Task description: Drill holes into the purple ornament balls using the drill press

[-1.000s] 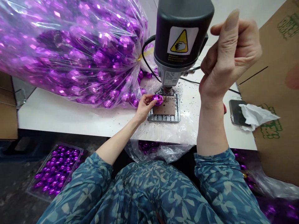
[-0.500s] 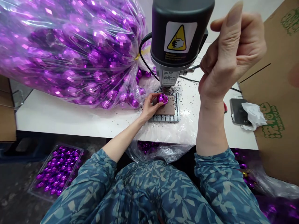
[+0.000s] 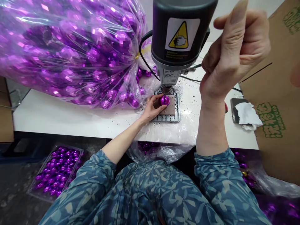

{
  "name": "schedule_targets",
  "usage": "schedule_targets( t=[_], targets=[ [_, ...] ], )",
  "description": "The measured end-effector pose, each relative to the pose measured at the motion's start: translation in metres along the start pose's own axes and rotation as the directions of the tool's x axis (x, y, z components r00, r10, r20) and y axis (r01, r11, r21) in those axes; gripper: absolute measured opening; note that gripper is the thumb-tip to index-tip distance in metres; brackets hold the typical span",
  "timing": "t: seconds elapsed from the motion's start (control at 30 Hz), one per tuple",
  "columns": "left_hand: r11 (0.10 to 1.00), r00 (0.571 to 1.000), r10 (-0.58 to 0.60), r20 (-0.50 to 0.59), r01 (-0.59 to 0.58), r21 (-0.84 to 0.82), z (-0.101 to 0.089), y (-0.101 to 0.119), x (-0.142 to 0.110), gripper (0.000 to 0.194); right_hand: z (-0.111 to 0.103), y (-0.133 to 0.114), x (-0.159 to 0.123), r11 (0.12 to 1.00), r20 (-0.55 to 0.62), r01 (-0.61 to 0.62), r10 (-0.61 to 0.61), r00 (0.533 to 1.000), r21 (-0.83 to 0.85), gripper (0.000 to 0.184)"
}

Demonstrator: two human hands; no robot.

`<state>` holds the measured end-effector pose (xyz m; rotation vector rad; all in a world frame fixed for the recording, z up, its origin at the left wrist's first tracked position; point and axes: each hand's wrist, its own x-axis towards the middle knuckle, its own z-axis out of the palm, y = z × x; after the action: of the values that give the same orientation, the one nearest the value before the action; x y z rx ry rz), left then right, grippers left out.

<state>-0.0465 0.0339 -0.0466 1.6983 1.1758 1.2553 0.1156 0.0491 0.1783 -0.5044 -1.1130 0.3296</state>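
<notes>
My left hand (image 3: pixel 153 107) grips a small purple faceted ball (image 3: pixel 164 100) and holds it on the brown pad of the drill press base (image 3: pixel 176 117), right under the spindle. The dark grey drill press head (image 3: pixel 180 31) with a yellow warning label rises above it. My right hand (image 3: pixel 231 54) is raised at the right of the machine, fingers curled round its thin feed lever (image 3: pixel 195 67).
A big clear bag of purple balls (image 3: pixel 70 50) lies on the white table (image 3: pixel 58 115) at the left. A phone under a tissue (image 3: pixel 246 114) and a cardboard box (image 3: pixel 278 103) sit at the right. A tray of purple balls (image 3: pixel 56 170) rests on the floor.
My left hand has slid the purple ball rightward onto the pad, under the spindle. My right hand stays on the lever.
</notes>
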Motion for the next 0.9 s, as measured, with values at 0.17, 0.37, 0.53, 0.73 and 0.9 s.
schedule_targets(
  t=[0.17,0.37,0.53,0.73,0.9],
  targets=[
    [0.991,0.999,0.028,0.029,-0.023,-0.135,0.009,-0.007,0.004,0.056,0.002,-0.002,-0.001,1.0,-0.013,-0.018,0.018,1.0,-0.008,0.047],
    [0.991,0.998,0.067,0.011,-0.066,-0.117,0.013,-0.007,0.001,0.056,0.002,-0.001,0.0,0.997,0.007,-0.033,0.032,0.999,0.076,0.043],
    [0.994,0.998,0.07,-0.006,-0.07,-0.078,0.014,-0.008,0.0,0.056,-0.002,0.0,-0.008,0.998,-0.024,0.026,-0.025,0.999,0.053,0.041],
    [0.993,0.997,0.077,-0.029,-0.079,-0.083,0.016,-0.009,0.0,0.057,-0.012,-0.002,-0.031,0.993,-0.041,0.052,-0.057,0.998,-0.108,0.05],
    [0.991,0.996,0.081,-0.028,-0.083,-0.1,0.016,-0.008,-0.001,0.058,-0.019,0.004,-0.041,0.987,-0.062,0.079,-0.089,0.994,-0.139,0.047]
  ],
)
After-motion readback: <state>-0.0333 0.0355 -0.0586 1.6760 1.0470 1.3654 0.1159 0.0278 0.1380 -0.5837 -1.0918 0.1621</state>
